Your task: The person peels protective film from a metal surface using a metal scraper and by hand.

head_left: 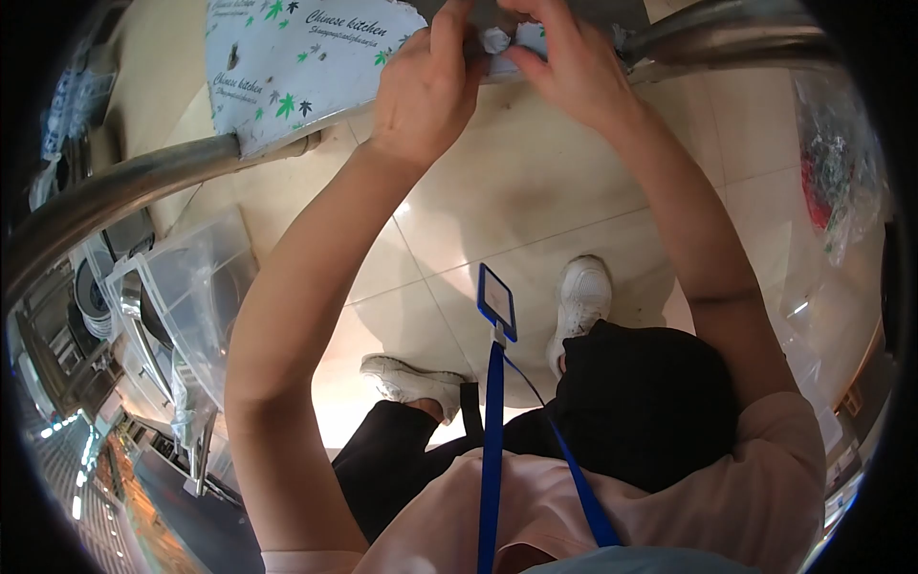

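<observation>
My left hand (pixel 426 96) and my right hand (pixel 583 72) are close together at the top of the view, fingers bent inward. Between them is a small crumpled white piece of sheet (pixel 495 40), with the fingertips of both closed on or right against it. Some fingertips are cut off by the top edge. Left of my left hand lies a white printed sheet (pixel 306 67) with green leaves and "Chinese kitchen" lettering, on a board with rounded metal tubing (pixel 143 177). The sheet's edge is ragged, and a dark grey surface (pixel 607 11) shows beside it.
A clear plastic bin (pixel 206 287) stands at the left with metal items near it. On the right hangs or lies a clear plastic bag (pixel 841 163) with something red and dark in it. More metal tubing (pixel 736 38) curves at the upper right. A badge (pixel 497 304) dangles from a blue lanyard.
</observation>
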Demonstrator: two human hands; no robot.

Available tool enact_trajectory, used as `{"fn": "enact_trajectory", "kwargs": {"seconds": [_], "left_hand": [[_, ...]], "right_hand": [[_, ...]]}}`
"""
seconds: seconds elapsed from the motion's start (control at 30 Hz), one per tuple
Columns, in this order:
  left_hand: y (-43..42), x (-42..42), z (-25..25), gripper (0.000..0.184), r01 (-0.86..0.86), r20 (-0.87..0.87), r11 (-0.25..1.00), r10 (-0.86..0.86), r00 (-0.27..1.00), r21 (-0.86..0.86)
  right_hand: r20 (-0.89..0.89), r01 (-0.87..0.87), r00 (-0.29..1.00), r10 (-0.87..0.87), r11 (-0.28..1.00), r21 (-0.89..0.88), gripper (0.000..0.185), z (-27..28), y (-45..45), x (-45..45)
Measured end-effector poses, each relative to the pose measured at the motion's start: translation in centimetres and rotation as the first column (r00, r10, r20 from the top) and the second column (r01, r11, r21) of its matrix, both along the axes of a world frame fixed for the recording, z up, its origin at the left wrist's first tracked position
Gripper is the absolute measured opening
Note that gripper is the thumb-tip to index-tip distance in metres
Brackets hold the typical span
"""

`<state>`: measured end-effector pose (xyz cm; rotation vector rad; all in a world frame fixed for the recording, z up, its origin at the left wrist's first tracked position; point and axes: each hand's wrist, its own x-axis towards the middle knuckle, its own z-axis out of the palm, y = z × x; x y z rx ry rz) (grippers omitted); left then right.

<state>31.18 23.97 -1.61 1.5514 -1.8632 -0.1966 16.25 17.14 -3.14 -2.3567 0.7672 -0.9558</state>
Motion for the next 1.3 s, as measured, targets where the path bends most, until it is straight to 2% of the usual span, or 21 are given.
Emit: {"fn": "enact_trajectory", "kwargs": {"seconds": [0.1, 0.2, 0.33, 0.4, 0.5, 0.53, 0.63, 0.67, 0.77, 0.8, 0.9, 0.93, 1.03, 1.23, 1.3], "left_hand": [[0.5, -0.1, -0.7, 0.032, -0.063, 0.080, 0.995, 0.057, 0.995, 0.072], [0.2, -0.1, -1.0, 0.033, -0.059, 0.119, 0.996, 0.066, 0.991, -0.060], [0.6, 0.1, -1.4, 0.032, -0.032, 0.102, 0.997, 0.039, 0.994, -0.071], [0.9, 0.0, -1.4, 0.033, -0.021, 0.105, 0.997, 0.028, 0.994, -0.070], [3.1, -2.4, 0.5, 0.034, 0.225, 0.149, 0.939, -0.191, 0.970, -0.260], [3.6, -2.0, 0.0, 0.035, 0.183, 0.151, 0.967, -0.157, 0.976, -0.176], [3.1, 0.0, -0.5, 0.036, 0.037, 0.121, 0.974, -0.010, 0.993, -0.225], [2.8, 0.5, -0.5, 0.041, 0.068, 0.150, 0.970, -0.033, 0.988, -0.233], [1.8, -0.1, -0.7, 0.047, 0.092, 0.076, 0.975, -0.078, 0.994, -0.201], [1.3, -0.3, -1.1, 0.049, 0.095, 0.108, 0.973, -0.073, 0.991, -0.210], [0.4, -0.5, -1.9, 0.048, 0.113, 0.034, 0.990, -0.110, 0.993, -0.087], [0.1, -0.5, -2.0, 0.043, 0.096, 0.088, 0.991, -0.089, 0.992, -0.088], [0.1, -0.5, -1.7, 0.038, 0.093, 0.076, 0.992, -0.087, 0.993, -0.081], [1.2, -0.9, -1.0, 0.034, 0.142, 0.038, 0.985, -0.139, 0.990, -0.097], [1.2, -1.3, -1.2, 0.031, 0.143, -0.019, 0.978, -0.148, 0.989, -0.151]], "right_hand": [[-0.003, -0.055, 0.998, 0.055, 0.998, 0.018, 0.051, -0.7, -0.5, 0.1], [0.010, -0.087, 0.996, 0.087, 0.996, 0.007, 0.049, -0.4, -0.4, -0.3], [0.012, -0.101, 0.995, 0.102, 0.992, -0.077, 0.048, -0.5, 0.4, -1.2], [0.008, -0.055, 0.998, 0.057, 0.994, -0.097, 0.045, -0.8, 0.7, -1.4], [0.079, -0.030, 0.996, 0.041, 0.991, -0.128, 0.040, -1.1, 1.2, -1.7], [0.116, -0.032, 0.992, 0.048, 0.991, -0.131, 0.038, -1.2, 1.5, -1.6], [0.106, 0.000, 0.994, 0.020, 0.983, -0.184, 0.039, -1.6, 1.3, -1.4], [0.138, 0.012, 0.990, 0.016, 0.979, -0.202, 0.040, -1.9, 1.3, -1.2], [0.113, 0.022, 0.994, -0.004, 0.987, -0.157, 0.040, -1.8, 1.5, -1.3], [0.119, 0.032, 0.993, -0.013, 0.986, -0.161, 0.040, -1.7, 1.5, -1.2], [0.135, 0.050, 0.990, -0.029, 0.986, -0.159, 0.041, -1.8, 1.9, -1.2], [0.141, 0.047, 0.990, -0.024, 0.986, -0.160, 0.041, -1.8, 1.9, -1.2], [0.136, 0.049, 0.990, -0.026, 0.984, -0.168, 0.042, -1.7, 2.1, -1.4], [0.167, 0.020, 0.986, 0.005, 0.989, -0.145, 0.043, -1.5, 2.7, -2.2], [0.167, 0.001, 0.986, 0.024, 0.989, -0.149, 0.045, -1.4, 2.8, -2.6]]}}
